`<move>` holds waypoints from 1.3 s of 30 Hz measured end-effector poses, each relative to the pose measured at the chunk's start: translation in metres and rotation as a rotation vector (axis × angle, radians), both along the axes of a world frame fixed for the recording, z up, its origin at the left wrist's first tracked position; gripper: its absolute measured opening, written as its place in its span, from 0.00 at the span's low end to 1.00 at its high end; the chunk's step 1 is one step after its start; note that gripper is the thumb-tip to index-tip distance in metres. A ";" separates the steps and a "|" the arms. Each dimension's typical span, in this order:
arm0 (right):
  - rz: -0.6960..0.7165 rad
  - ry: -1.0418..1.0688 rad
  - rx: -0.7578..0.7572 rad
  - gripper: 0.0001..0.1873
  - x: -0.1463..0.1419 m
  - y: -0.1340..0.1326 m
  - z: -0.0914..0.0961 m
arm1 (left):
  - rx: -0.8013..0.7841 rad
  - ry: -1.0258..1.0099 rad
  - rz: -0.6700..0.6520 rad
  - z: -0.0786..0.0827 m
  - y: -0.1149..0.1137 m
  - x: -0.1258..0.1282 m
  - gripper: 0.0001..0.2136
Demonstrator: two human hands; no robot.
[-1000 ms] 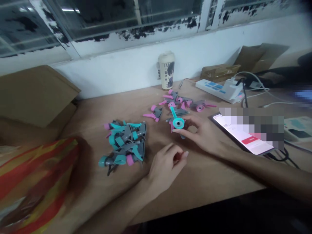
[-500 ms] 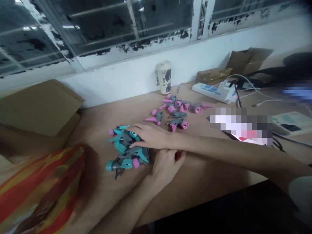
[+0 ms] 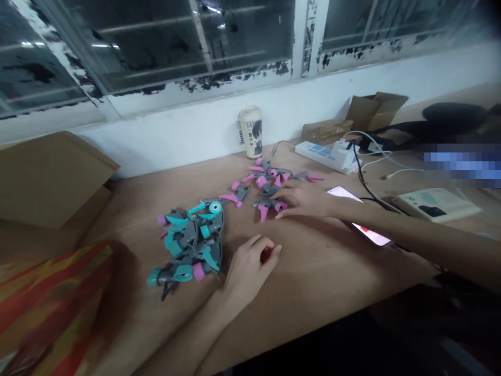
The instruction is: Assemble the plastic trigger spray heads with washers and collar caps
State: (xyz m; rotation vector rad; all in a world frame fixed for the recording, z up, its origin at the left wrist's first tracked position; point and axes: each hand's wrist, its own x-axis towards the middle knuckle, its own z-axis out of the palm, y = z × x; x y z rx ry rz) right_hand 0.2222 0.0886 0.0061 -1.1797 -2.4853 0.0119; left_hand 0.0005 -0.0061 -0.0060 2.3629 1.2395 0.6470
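Observation:
My right hand [image 3: 307, 198] is over the pink-and-grey trigger spray heads on the table. Its thumb and fingers are apart, on either side of the pink collar of the nearest spray head [image 3: 264, 209], which still lies on the table. My left hand [image 3: 250, 269] rests on the tabletop with its fingers curled in towards the thumb; nothing shows in the hollow. Left of it lies a heap of mostly teal-and-grey spray heads [image 3: 190, 243], a few with pink collars. Another pink-and-grey spray head [image 3: 239, 193] lies between the two groups.
A printed cup [image 3: 251, 133] stands by the wall. To its right are a power strip [image 3: 326, 155] with cables and a cardboard package [image 3: 326, 130]. A lit phone [image 3: 373, 235] lies under my right forearm. Cardboard [image 3: 50, 177] and a striped bag [image 3: 58, 308] occupy the left side.
My right hand has left the teal heap and moved right to the pink spray heads. My left hand stays in place, still curled. The view has shifted slightly.

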 end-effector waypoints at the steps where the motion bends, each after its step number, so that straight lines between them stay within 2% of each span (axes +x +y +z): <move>1: -0.009 -0.002 0.005 0.29 0.000 -0.001 -0.003 | 0.004 0.000 0.006 0.001 0.001 0.000 0.11; 6: -0.070 -0.025 0.054 0.30 -0.018 -0.010 -0.007 | 0.047 -0.018 0.049 0.004 0.006 -0.001 0.11; 11: -0.096 -0.091 0.088 0.24 -0.036 -0.018 -0.003 | 0.093 -0.051 0.101 0.002 0.010 -0.003 0.08; 16: -0.108 -0.120 0.095 0.17 -0.039 -0.019 -0.004 | 0.099 -0.094 0.158 -0.002 0.011 -0.005 0.04; 22: -0.069 -0.096 0.086 0.17 -0.028 -0.016 -0.008 | 0.163 -0.099 0.211 0.006 0.025 -0.001 0.09; 23: -0.057 -0.086 0.081 0.18 -0.025 -0.014 -0.010 | 0.191 -0.055 0.219 0.009 0.028 0.002 0.12; 27: -0.006 -0.044 0.059 0.25 -0.008 -0.007 -0.018 | 0.244 0.372 0.367 0.015 0.044 0.018 0.21; 29: 0.022 0.009 0.049 0.28 0.001 -0.006 -0.020 | 0.224 0.429 0.408 0.013 0.054 0.027 0.23; 32: 0.049 0.122 0.011 0.29 0.015 -0.012 -0.017 | 0.195 0.417 0.387 0.007 0.069 0.036 0.22; 35: 0.056 0.173 -0.050 0.25 0.024 -0.025 -0.010 | 0.178 0.363 0.322 0.001 0.081 0.043 0.18; 39: -0.054 0.228 -0.115 0.18 0.028 -0.045 -0.001 | 0.196 0.232 0.261 -0.001 0.082 0.050 0.16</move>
